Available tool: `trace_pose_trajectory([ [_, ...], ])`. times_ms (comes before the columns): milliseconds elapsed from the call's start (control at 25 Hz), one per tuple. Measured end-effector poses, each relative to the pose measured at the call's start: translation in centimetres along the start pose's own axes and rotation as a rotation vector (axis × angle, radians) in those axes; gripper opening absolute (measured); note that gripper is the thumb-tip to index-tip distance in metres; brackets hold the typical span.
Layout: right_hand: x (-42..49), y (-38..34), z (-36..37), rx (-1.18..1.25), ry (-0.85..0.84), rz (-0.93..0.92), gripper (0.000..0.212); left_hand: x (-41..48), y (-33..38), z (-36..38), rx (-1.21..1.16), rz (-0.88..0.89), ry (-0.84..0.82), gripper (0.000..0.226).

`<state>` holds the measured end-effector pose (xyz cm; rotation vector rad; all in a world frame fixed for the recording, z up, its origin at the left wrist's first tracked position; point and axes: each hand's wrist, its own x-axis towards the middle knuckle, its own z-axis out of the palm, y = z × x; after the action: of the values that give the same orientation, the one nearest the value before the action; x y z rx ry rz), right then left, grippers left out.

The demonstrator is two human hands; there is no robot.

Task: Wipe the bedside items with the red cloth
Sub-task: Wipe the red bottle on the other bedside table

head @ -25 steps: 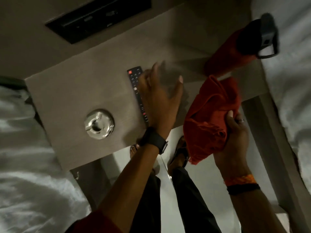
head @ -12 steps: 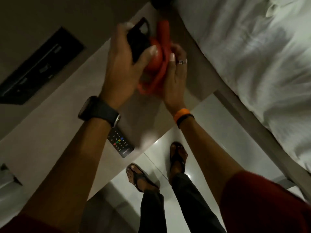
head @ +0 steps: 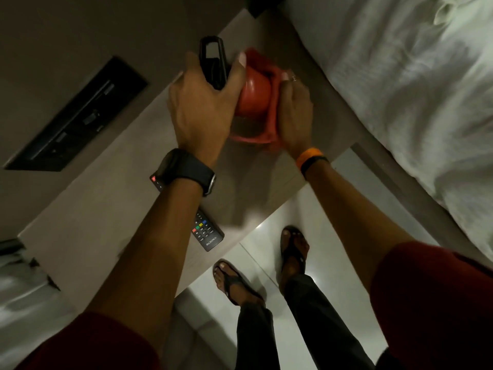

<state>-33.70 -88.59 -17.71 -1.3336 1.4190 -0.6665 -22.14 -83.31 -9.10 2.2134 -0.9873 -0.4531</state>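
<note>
A red bottle (head: 253, 93) with a black lid and carry loop (head: 212, 62) stands on the bedside table (head: 106, 222). My left hand (head: 202, 102) grips it around the black lid. My right hand (head: 293, 108) presses the red cloth (head: 269, 121) against the bottle's right side and base; the cloth wraps partly around the bottle. A black remote control (head: 206, 233) lies on the table under my left forearm, partly hidden by it.
A black switch panel (head: 77, 118) is set in the wall behind the table. White bedding (head: 413, 89) lies close on the right, another bed edge (head: 24, 303) at lower left. My sandalled feet (head: 266, 263) stand on the glossy floor below the table's front edge.
My left hand left the remote and took hold of the bottle's lid. My right hand brought the cloth onto the bottle and has slid it lower. The view swung right; the metal ashtray is out of sight.
</note>
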Motion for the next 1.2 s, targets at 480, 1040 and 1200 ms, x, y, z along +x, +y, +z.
trace_pose_trajectory([
  [480,-2.5,0.3,0.9,-0.264,0.031,-0.386,0.042,0.0,-0.3,-1.4,-0.174,-0.174,-0.233,0.047],
  [1040,-4.9,0.3,1.6,-0.011,0.095,-0.278,0.045,-1.0,-0.3,-1.8,0.395,0.286,-0.222,0.058],
  [1200,-1.8,2.0,-0.9,0.161,0.097,0.085,0.047,0.0,-0.3,-1.7,0.015,0.148,-0.37,0.044],
])
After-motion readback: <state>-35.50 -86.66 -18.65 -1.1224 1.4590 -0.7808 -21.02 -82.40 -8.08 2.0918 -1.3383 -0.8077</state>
